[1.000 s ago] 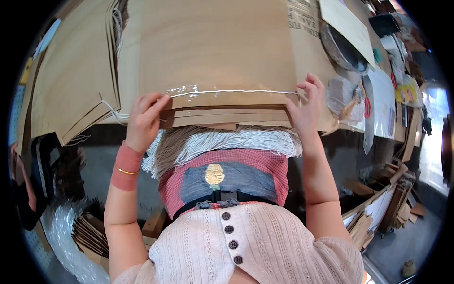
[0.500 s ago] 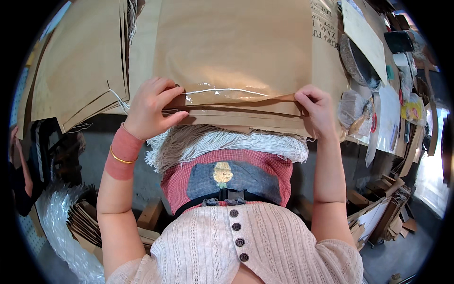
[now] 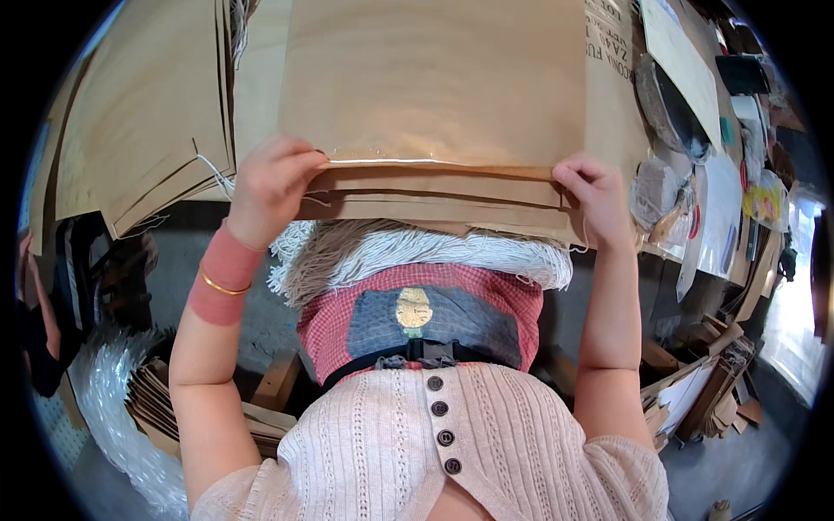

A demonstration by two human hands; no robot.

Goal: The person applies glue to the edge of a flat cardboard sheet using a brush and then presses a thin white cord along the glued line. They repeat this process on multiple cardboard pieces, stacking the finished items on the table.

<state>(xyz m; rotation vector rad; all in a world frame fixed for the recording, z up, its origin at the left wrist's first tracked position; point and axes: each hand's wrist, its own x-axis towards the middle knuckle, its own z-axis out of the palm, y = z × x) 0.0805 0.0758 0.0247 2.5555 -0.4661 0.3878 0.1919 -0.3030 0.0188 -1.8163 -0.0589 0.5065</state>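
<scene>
A large brown paper sheet [image 3: 426, 87] lies in front of me, its near edge turned up in a narrow fold. Along that fold runs a white string [image 3: 382, 161], with wet, shiny specks beside it. My left hand [image 3: 268, 189] pinches the fold's left end, thumb against fingers, together with the string's end. At the right end, my right hand [image 3: 599, 195] pinches the paper between thumb and bent fingers. More brown sheets [image 3: 417, 200] lie layered underneath, nearer to me. Below them, a thick bundle of white and beige strings [image 3: 426, 247] rests across my lap.
To the left is a pile of brown paper pieces [image 3: 143, 113] with string ends. On the right are a dark bowl [image 3: 673, 108], a pale board [image 3: 682, 65] and plastic-wrapped items [image 3: 651, 193]. Clear plastic wrap [image 3: 117, 408] hangs low left; another person's arm [image 3: 43, 304] shows there.
My left thumb has closed onto the fold, where the hand was spread before. The near edge is now pulled straighter and up against the string. My right hand keeps its pinch.
</scene>
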